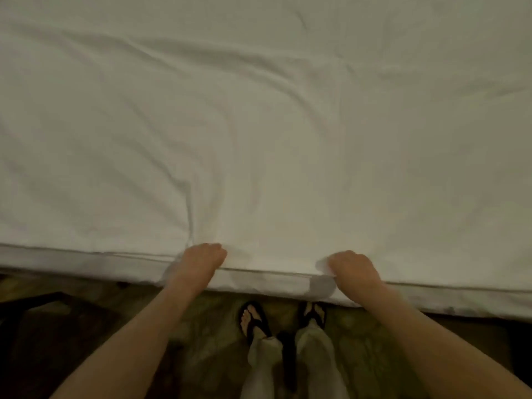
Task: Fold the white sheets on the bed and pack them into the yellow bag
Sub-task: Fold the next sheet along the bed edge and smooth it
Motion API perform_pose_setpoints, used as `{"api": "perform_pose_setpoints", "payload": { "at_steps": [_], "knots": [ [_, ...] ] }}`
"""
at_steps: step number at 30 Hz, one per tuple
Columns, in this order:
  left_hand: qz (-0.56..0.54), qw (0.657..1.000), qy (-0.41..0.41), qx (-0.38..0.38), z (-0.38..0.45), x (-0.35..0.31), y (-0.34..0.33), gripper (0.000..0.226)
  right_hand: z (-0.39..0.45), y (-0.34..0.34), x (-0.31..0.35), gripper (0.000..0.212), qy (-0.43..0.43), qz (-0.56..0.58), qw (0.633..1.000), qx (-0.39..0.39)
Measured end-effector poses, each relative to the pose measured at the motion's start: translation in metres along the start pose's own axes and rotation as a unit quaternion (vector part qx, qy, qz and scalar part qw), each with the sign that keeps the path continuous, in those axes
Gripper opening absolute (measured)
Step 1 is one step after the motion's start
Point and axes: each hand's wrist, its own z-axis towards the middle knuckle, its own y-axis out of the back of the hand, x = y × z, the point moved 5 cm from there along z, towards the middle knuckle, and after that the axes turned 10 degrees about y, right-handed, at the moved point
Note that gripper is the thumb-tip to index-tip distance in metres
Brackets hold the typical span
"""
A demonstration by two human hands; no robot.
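Dim mottled flooring (201,335) runs under the near side of the bed, where the person stands in black flip-flops (254,318). Both arms reach forward and down to the mattress edge. Left hand (203,256) has its fingers curled into the hem of the white sheet (259,125), bunching creases just beside it; right hand (352,269) pinches a small fold of the same hem. From both grips the sheet spreads away, wrinkled, across the whole bed.

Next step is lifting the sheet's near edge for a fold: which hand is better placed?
Right hand, marginally: a bit of white sheet shows pinched in it at the edge. Left hand looks curled there too, its hold less clear.
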Motion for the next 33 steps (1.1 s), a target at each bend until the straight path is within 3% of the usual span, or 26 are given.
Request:
{"api": "perform_pose_setpoints", "payload": {
  "at_steps": [2, 5, 8, 14, 17, 21, 25, 30, 33],
  "knots": [
    [0.010, 0.998, 0.033, 0.056, 0.002, 0.001, -0.021, 0.038, 0.007, -0.012, 0.007, 0.037, -0.022, -0.017, 0.999, 0.022],
    [-0.023, 0.998, 0.014, -0.055, 0.000, 0.006, -0.009, 0.049, 0.020, -0.002, 0.027, 0.040, -0.012, -0.019, 1.000, -0.015],
    [-0.020, 0.993, 0.058, -0.096, -0.004, 0.042, -0.012, 0.053, 0.037, 0.022, 0.076, 0.039, 0.052, -0.006, 0.995, -0.086],
    [-0.093, 0.980, 0.134, -0.115, -0.014, 0.088, -0.016, 0.034, 0.090, 0.070, 0.181, 0.031, 0.142, 0.017, 0.979, -0.144],
    [-0.123, 0.975, 0.167, -0.072, -0.013, 0.089, -0.021, 0.039, 0.115, 0.096, 0.219, 0.026, 0.175, 0.044, 0.972, -0.151],
    [-0.162, 0.963, 0.209, -0.058, -0.014, 0.095, -0.027, 0.039, 0.119, 0.115, 0.224, 0.022, 0.195, 0.037, 0.968, -0.153],
    [-0.110, 0.975, 0.171, -0.085, -0.018, 0.106, -0.023, 0.043, 0.112, 0.111, 0.217, 0.023, 0.255, 0.002, 0.960, -0.119],
    [-0.097, 0.973, 0.178, -0.113, -0.033, 0.191, -0.010, 0.038, 0.110, 0.121, 0.230, 0.029, 0.293, 0.024, 0.950, -0.102],
    [-0.091, 0.979, 0.151, -0.099, -0.040, 0.222, -0.016, 0.045, 0.117, 0.112, 0.239, 0.020, 0.274, 0.013, 0.957, -0.095]
  ]
}}
